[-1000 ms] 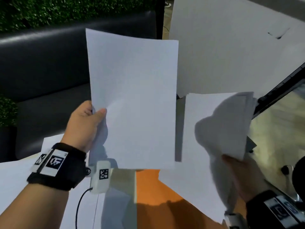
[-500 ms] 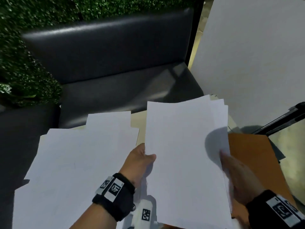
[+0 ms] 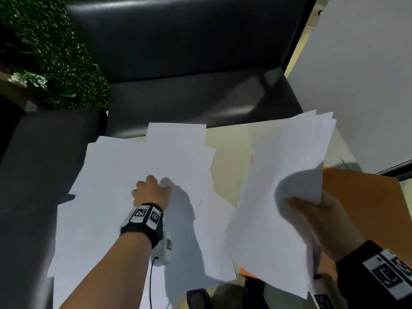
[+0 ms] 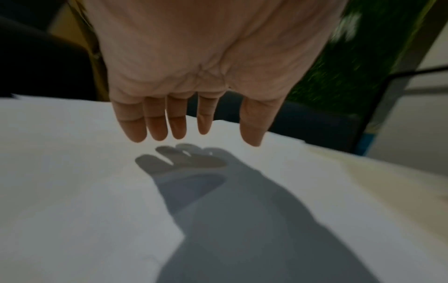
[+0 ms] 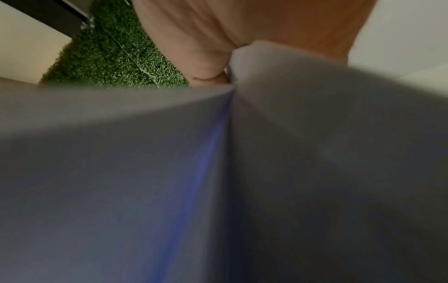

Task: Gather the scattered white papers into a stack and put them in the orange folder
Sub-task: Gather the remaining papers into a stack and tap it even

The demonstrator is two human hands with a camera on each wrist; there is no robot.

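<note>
My right hand grips a bundle of several white sheets by their right edge, lifted above the orange folder on the table. In the right wrist view those held sheets fill the frame and hide my fingers. Several loose white papers lie overlapping on the left of the table. My left hand hovers over them; in the left wrist view its fingers are straight, just above the papers, holding nothing.
A black sofa runs behind the table, with green foliage at the upper left. A white board stands at the right. The beige tabletop shows between the two paper groups.
My left hand has let go of the sheet it held up, which now sits with the bundle in my right hand, and has moved left over the loose papers. The view has tilted down.
</note>
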